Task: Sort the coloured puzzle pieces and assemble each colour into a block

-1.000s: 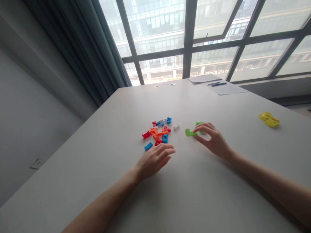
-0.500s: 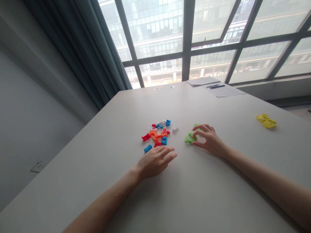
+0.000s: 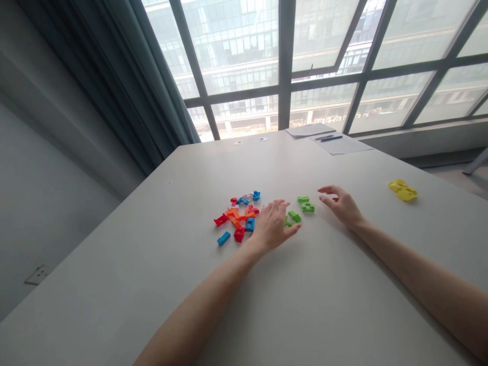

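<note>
Your left hand (image 3: 272,224) has slid forward to the green pieces (image 3: 298,211), fingers spread and empty, your right hand (image 3: 342,205) drawn back off them — open, mixed pile (image 3: 239,216) just left.

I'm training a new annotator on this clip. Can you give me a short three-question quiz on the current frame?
1. True or false: the right hand grips a green piece.
2. Which pieces lie nearest the left hand? A) yellow pieces B) green pieces C) the papers
3. Fill in: the pen lies on the ____ at the far end of the table.

Key:
1. False; it is open and apart from them.
2. B
3. papers
</note>
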### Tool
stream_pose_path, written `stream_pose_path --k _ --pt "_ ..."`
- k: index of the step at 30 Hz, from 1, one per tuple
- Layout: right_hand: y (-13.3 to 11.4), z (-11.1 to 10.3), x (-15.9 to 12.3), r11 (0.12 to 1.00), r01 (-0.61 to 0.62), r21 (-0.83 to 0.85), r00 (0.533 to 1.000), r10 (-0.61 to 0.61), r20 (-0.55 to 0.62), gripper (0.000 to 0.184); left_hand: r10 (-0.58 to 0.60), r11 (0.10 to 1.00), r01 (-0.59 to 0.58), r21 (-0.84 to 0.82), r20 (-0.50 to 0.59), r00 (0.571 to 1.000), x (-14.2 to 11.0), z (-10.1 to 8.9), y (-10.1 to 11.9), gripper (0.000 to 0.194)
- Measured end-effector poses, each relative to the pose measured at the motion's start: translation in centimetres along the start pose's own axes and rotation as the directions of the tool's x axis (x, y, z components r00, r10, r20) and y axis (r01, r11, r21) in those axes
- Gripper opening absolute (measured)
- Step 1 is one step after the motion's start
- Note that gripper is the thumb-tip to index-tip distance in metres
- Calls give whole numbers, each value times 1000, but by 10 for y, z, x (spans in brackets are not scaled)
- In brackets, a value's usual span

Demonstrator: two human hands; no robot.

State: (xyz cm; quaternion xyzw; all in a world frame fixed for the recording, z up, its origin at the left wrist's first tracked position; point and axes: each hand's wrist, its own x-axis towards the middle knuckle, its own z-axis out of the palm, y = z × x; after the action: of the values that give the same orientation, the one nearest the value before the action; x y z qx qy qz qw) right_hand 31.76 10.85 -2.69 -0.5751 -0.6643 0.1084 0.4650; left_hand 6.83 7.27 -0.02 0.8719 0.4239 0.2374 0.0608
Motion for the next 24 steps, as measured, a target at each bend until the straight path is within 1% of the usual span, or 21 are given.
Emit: stream_pose_path --k 1,3,6,9,11,14,19,24 --pt "1 0 0 1000 15 -13 999 -14 45 28 -15 1000 15 12 6 1000 1 5 0 55" --pt "-2 0 0 994 87 -65 987 -77 139 34 0 1000 0 28 1 1000 -1 10 -1 53" --pt "-9 1 -3 971 196 -134 950 -154 272 41 71 997 -71 26 -10 997 -6 10 -1 48" --pt "-15 2 -6 954 257 -155 913 -187 362 45 96 995 -96 6 2 995 -8 8 -1 47" --pt "-17 3 -7 948 275 -163 904 -197 379 45 91 996 -91 -5 12 996 -7 7 -1 47" --pt "-19 2 -9 945 291 -148 903 -220 370 40 82 996 -82 -19 23 996 -6 8 0 44" --pt "-22 1 -10 941 336 -30 864 -295 407 33 74 997 -74 -19 34 997 -5 5 1 42" --pt "-26 -1 -10 949 315 21 856 -293 426 24 74 997 -73 -40 33 997 -6 4 1 41"
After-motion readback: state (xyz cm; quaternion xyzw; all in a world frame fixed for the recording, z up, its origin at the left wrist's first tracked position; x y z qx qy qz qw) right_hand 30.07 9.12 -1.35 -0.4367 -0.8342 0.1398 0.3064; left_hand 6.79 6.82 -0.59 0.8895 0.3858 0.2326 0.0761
